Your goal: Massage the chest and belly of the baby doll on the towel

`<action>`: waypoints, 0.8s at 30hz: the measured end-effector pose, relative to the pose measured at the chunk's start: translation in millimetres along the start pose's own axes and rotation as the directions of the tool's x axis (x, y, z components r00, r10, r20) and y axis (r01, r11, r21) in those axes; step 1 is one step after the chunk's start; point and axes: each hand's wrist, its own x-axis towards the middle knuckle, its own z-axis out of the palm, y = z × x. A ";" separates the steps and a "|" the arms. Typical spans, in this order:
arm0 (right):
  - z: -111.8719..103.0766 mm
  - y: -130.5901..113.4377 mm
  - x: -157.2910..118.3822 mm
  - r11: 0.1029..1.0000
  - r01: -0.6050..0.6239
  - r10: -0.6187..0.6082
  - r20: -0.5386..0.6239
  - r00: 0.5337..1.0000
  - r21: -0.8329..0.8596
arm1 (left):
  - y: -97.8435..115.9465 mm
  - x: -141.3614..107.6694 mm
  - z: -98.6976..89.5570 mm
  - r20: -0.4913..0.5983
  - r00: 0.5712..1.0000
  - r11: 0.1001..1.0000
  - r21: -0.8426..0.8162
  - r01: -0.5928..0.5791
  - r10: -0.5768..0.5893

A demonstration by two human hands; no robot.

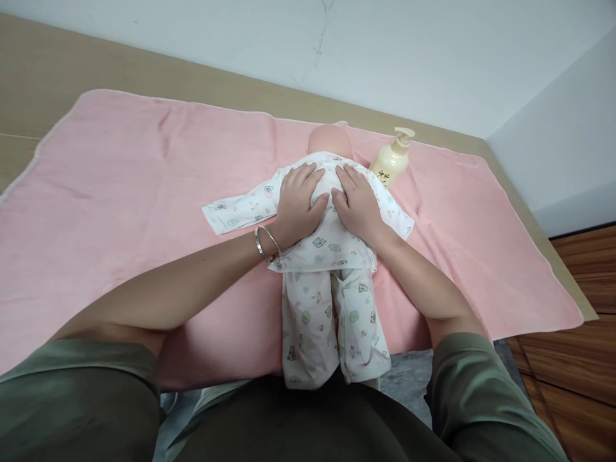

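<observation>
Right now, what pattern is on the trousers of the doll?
Small green, yellow and pink prints on white trousers, best seen in the head view.

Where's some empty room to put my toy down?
The pink blanket is bare left of the outstretched left sleeve, and again right of the pump bottle. It's crowded mid-blanket, where the left hand and right hand rest on the printed top.

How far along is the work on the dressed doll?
Done: the bald, pink-headed doll lies on the pink blanket, wearing a white printed top and matching white trousers.
In hand: left hand and right hand rest spread on the top.
Left: perhaps the cream pump bottle, which neither hand touches; whether it has been used, I cannot tell.
</observation>
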 end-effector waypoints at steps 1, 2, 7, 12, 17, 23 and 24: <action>-0.2 -0.2 -0.1 1.000 0.000 0.000 -0.002 1.000 -0.001 | 0.1 0.0 0.0 0.001 1.000 1.000 0.000 0.000 0.000; -0.3 -0.4 -0.1 1.000 0.000 0.000 -0.004 1.000 -0.002 | 0.2 -0.1 -0.1 0.003 1.000 1.000 0.001 -0.001 0.001; 0.3 0.7 -0.1 1.000 0.005 -0.005 -0.013 1.000 0.013 | -0.2 0.3 -1.0 0.017 1.000 1.000 -0.010 -0.002 0.003; 1.9 3.0 0.1 1.000 0.012 -0.011 -0.017 1.000 0.023 | -0.6 0.6 -0.8 0.018 1.000 1.000 -0.003 0.003 -0.003; 2.1 2.7 0.0 1.000 0.014 -0.014 -0.024 1.000 0.023 | 0.0 0.4 -0.4 0.006 1.000 1.000 0.002 0.002 -0.002; 0.7 2.1 0.1 1.000 0.013 -0.013 -0.025 1.000 0.011 | 0.1 0.3 -0.3 0.007 1.000 1.000 0.005 -0.002 0.002; 0.5 2.3 0.2 1.000 0.014 -0.014 -0.026 1.000 0.017 | 0.1 0.3 -0.3 0.005 1.000 1.000 0.007 -0.003 0.003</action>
